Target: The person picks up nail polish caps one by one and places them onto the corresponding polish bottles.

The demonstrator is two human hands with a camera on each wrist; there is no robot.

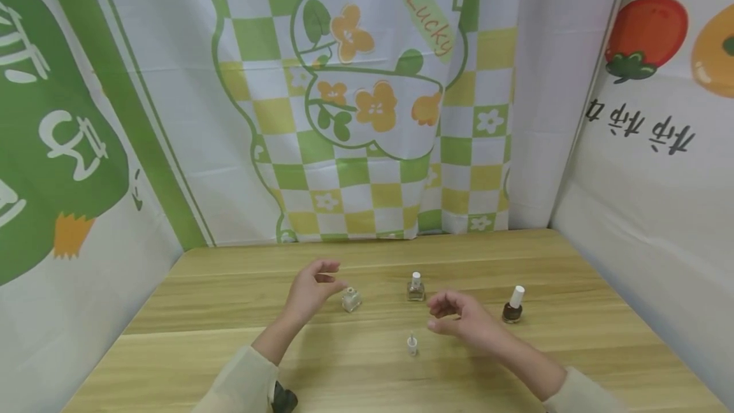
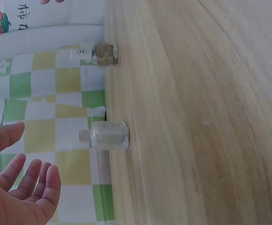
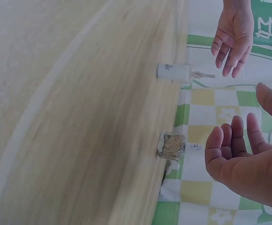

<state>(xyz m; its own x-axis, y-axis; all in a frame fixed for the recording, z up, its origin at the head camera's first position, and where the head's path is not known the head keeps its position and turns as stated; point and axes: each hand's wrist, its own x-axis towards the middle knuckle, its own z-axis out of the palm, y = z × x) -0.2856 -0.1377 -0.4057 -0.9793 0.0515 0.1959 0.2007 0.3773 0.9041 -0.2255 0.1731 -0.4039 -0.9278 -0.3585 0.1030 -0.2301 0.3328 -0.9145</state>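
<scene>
My left hand [image 1: 309, 289] hovers just left of an uncapped clear nail polish bottle [image 1: 352, 301], thumb and fingers parted. In the left wrist view the same bottle [image 2: 110, 136] stands upright with its neck bare, apart from the hand. My right hand [image 1: 467, 320] is held above the table, fingers loosely bent around nothing. Left of it and nearer to me, a white cap [image 1: 412, 345] stands on its top with its brush [image 3: 204, 75] pointing up. A capped glittery nail polish bottle [image 1: 415, 289] stands a little behind the right hand.
A dark nail polish bottle [image 1: 513, 308] with a tall white cap stands to the right of the right hand. The wooden table [image 1: 229, 311] is bordered by printed cloth [image 1: 367, 196] at the back and sides. A dark object [image 1: 283, 397] shows beside the left sleeve.
</scene>
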